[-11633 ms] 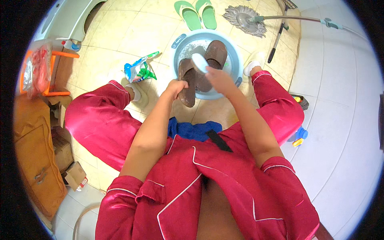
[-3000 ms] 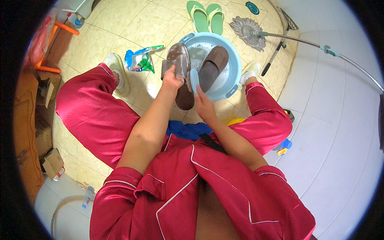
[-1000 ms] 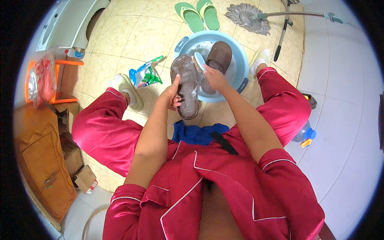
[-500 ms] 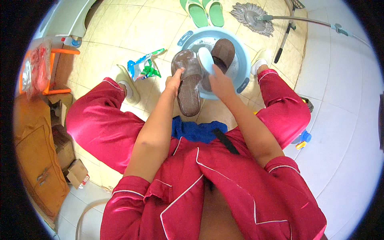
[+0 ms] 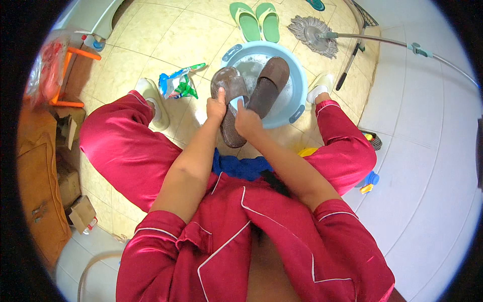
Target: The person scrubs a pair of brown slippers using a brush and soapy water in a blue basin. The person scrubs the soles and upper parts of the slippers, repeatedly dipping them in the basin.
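My left hand [image 5: 216,107] grips a wet brown slipper [image 5: 229,85] by its side, the thumb lying on the ribbed strap. Closed around a light blue oval brush [image 5: 236,103], my right hand [image 5: 247,122] presses it at the strap's opening, over the footbed; its bristles are hidden. A second brown slipper [image 5: 271,83] leans inside a light blue basin [image 5: 300,83] of sudsy water, just right of the held one. The held slipper overlaps the basin's left rim, its heel end toward me.
Green flip-flops [image 5: 259,22] lie beyond the basin, with a mop [image 5: 314,35] to their right. A crumpled blue-green plastic packet [image 5: 178,83] is on the tiles at left. Blue cloth [image 5: 236,166] lies between my legs. A wooden cabinet [image 5: 40,186] stands far left.
My right hand has moved left and nearer to me, bringing the brush from above the basin to the held slipper's strap. The left hand still grips that slipper.
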A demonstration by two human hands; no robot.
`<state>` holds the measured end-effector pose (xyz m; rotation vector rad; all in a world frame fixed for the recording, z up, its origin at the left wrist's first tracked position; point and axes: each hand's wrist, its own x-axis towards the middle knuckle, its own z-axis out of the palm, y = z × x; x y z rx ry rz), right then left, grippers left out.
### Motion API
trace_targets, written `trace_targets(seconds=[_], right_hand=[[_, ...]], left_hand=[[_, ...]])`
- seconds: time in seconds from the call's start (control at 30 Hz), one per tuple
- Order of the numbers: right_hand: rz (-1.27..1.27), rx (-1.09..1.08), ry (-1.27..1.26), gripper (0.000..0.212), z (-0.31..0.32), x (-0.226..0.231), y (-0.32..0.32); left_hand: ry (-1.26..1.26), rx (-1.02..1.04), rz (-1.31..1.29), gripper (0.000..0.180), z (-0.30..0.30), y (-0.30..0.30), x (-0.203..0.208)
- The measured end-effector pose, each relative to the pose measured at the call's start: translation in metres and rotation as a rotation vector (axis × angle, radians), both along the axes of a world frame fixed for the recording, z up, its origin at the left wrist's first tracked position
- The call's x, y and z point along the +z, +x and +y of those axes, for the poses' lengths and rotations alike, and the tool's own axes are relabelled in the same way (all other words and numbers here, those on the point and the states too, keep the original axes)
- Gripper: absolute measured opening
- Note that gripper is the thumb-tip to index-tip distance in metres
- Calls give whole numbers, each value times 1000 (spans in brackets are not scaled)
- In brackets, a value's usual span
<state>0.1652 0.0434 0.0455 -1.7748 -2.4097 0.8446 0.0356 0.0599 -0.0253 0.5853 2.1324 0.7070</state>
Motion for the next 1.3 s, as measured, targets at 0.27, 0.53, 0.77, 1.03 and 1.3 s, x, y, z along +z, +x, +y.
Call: trace_targets(seconds=[0.27, 0.53, 0.77, 1.03, 1.3], right_hand=[[110, -11, 4, 38, 30, -26, -5], [104, 17, -5, 41, -25, -4, 30], [96, -81, 73, 23, 45, -20, -23], [280, 17, -105, 31, 39, -12, 4], [182, 11, -208, 34, -13, 12, 26]], left_hand=[[65, 50, -9, 93, -4, 14, 0], [79, 135, -3, 83, -4, 18, -3], [95, 84, 7, 78, -1, 12, 0], [48, -340, -148, 65, -51, 7, 8], [109, -378, -217, 51, -58, 11, -11]])
